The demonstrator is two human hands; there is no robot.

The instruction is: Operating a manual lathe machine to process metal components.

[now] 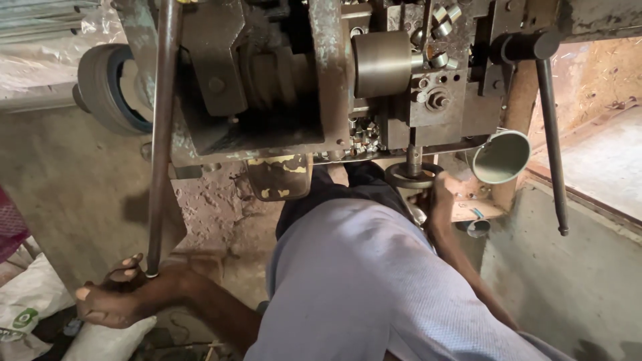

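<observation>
My left hand (110, 294) is closed around the lower end of a long metal lever (160, 134) that runs up to the grimy machine (281, 80), thumb stuck out to the side. My right hand (441, 197) reaches under the machine beside a small dark handwheel (412, 175), touching its rim; I cannot tell how far its fingers curl. A pale metal cup (501, 157) sits just right of it.

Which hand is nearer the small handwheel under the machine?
Right. The right hand rests beside the handwheel; the left hand grips the long lever far away.
</observation>
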